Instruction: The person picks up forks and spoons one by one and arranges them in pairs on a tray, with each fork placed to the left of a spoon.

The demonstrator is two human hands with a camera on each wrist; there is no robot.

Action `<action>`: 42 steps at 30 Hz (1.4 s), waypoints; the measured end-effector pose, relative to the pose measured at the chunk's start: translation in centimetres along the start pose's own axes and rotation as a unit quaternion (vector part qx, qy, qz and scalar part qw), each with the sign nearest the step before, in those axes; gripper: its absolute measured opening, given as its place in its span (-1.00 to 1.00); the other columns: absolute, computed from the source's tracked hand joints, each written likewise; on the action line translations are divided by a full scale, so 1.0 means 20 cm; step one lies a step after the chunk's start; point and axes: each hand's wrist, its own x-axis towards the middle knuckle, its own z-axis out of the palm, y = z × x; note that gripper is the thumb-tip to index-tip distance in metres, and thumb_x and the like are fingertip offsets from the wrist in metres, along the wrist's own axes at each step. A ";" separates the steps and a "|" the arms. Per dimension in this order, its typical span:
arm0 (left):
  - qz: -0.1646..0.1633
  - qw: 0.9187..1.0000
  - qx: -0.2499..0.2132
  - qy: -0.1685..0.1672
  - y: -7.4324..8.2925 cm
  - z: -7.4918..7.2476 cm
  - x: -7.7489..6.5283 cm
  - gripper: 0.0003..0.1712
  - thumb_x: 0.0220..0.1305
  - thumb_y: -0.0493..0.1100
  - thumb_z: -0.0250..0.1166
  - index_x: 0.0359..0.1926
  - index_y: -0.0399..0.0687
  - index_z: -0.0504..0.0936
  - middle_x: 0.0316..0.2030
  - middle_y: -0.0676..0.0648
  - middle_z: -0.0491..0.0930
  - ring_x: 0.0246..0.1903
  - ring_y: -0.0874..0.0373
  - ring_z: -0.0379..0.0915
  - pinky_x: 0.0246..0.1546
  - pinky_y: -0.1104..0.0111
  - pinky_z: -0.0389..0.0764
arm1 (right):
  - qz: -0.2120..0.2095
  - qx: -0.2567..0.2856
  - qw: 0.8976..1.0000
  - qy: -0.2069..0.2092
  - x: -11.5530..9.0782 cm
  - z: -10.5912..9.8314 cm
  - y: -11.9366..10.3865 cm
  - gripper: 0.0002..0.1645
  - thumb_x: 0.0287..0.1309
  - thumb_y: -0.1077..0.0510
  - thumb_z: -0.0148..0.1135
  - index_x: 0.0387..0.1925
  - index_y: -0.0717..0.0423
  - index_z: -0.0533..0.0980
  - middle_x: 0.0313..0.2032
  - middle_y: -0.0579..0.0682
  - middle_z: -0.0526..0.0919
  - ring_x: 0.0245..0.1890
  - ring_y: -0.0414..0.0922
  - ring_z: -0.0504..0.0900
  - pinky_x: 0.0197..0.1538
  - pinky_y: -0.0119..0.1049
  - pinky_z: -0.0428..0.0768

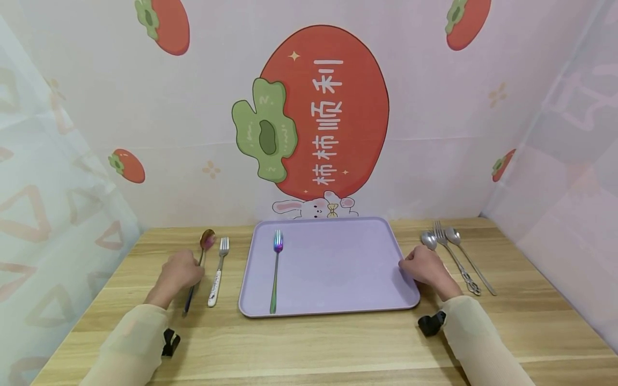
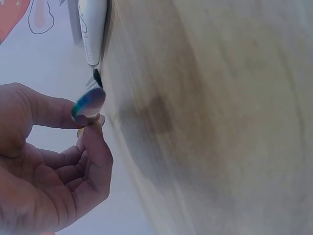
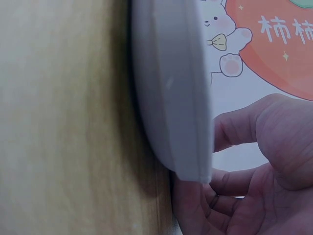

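My left hand [image 1: 179,272] pinches a long-handled spoon [image 1: 207,239] between thumb and index finger, left of the tray. Its bowl is golden and points to the back; in the left wrist view the rainbow-tinted handle end [image 2: 89,104] faces the camera. At the right side of a lilac tray [image 1: 338,268], my right hand [image 1: 427,266] grips the rim, thumb on top and fingers underneath. That tray edge [image 3: 178,88] fills the middle of the right wrist view. A rainbow-coloured fork [image 1: 276,273] lies lengthwise on the tray's left part.
Between spoon and tray lies a fork with a white patterned handle [image 1: 215,287]. Right of my right hand are a silver spoon [image 1: 428,240], a fork with an ornate handle [image 1: 456,261] and another spoon [image 1: 475,265]. A printed cloth backdrop [image 1: 425,177] borders the wooden table [image 1: 299,348].
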 end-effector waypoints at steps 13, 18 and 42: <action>0.007 0.999 -0.006 0.045 0.05 -0.04 -0.05 -0.61 0.08 -0.35 0.06 -0.78 0.06 0.21 -0.81 0.12 0.15 -0.77 0.26 0.03 -0.71 0.45 0.15 | 0.006 -0.002 1.000 -0.001 0.00 0.00 0.00 -0.55 0.15 0.17 0.14 -0.80 0.01 0.27 -0.78 -0.15 0.22 -0.73 -0.22 0.27 -0.62 -0.38 0.27; 0.008 0.998 -0.005 0.055 0.09 -0.06 -0.07 -0.64 0.06 -0.35 0.04 -0.76 0.06 0.20 -0.80 0.11 0.14 -0.76 0.26 0.02 -0.72 0.44 0.15 | 0.000 0.000 1.000 -0.001 0.00 0.00 0.00 -0.55 0.14 0.17 0.14 -0.81 0.01 0.27 -0.79 -0.16 0.20 -0.74 -0.22 0.25 -0.62 -0.38 0.26; 0.040 0.991 -0.003 0.125 0.22 -0.18 -0.17 -0.65 -0.04 -0.39 -0.06 -0.74 0.09 0.09 -0.78 0.11 0.05 -0.70 0.23 -0.12 -0.69 0.42 0.00 | 0.005 0.001 1.000 -0.003 0.00 0.00 0.00 -0.56 0.13 0.18 0.12 -0.81 0.00 0.25 -0.79 -0.16 0.20 -0.74 -0.22 0.25 -0.62 -0.38 0.26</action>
